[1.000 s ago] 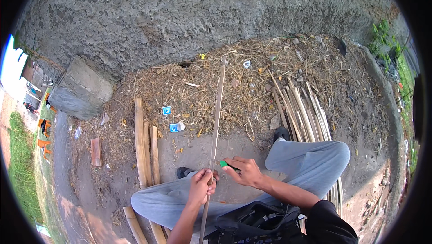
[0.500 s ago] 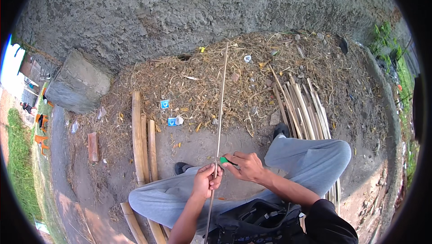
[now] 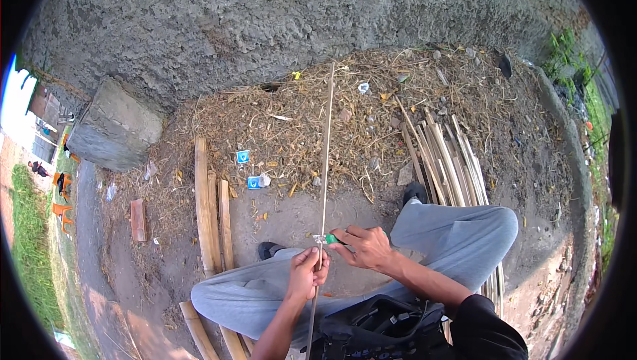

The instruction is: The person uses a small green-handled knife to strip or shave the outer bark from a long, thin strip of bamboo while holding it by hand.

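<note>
A long thin bamboo strip (image 3: pixel 327 141) runs from between my legs out to the foot of the wall. My left hand (image 3: pixel 303 279) is closed around it, thumb and fingers pinching it low down. Just beyond those fingers, my right hand (image 3: pixel 365 247) grips a green-handled knife (image 3: pixel 332 238). Its short, pale shiny blade lies across the strip and seems to touch it. Most of the handle is hidden in my right fist. My legs in grey trousers (image 3: pixel 458 244) are bent wide on either side.
Split bamboo slats (image 3: pixel 203 217) lie to the left, and a bundle of thinner ones (image 3: pixel 452 167) to the right, partly under my legs. Dry shavings and two blue packets (image 3: pixel 243 156) litter the ground. A rough grey wall (image 3: pixel 305 15), a concrete block (image 3: pixel 119 124) and a brick (image 3: pixel 138 220) stand around.
The knife's blade now shows across the strip, where before mainly its green end showed. The strip has turned a little, with a broader face visible, and both hands have shifted slightly.
</note>
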Motion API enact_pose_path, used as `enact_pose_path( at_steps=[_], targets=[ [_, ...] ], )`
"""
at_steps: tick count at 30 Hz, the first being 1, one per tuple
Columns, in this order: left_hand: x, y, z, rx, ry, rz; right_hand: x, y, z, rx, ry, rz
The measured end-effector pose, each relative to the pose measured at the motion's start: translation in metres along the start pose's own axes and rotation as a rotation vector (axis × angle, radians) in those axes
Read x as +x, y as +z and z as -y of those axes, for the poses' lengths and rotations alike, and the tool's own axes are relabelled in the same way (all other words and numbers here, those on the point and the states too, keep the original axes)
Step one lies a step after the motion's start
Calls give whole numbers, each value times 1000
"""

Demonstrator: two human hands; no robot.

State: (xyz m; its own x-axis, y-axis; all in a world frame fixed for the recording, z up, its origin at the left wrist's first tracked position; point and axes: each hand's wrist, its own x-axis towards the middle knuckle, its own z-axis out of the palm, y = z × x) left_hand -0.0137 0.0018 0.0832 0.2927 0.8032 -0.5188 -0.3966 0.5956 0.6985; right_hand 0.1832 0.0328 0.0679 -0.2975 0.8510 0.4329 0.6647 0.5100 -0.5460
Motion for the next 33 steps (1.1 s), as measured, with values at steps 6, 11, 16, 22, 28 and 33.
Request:
enact_pose_path(
  at_steps=[6,11,16,22,28,33],
  targets=[
    [-8,1,-2,-73,-41,35,1,-2,0,14,35,-32],
    [-35,6,9,1,-214,54,20,-20,-37,-1,231,-143],
    [-44,4,-6,86,-222,29,16,-15,-31,20,286,-147],
    [-90,-5,-3,255,-366,-83,30,-34,-59,59,541,-121],
    [-133,-36,26,162,-362,-54,24,-22,-70,102,577,-227],
    [-167,-40,27,298,-391,-238,24,-28,-84,106,542,-199]
  ],
)
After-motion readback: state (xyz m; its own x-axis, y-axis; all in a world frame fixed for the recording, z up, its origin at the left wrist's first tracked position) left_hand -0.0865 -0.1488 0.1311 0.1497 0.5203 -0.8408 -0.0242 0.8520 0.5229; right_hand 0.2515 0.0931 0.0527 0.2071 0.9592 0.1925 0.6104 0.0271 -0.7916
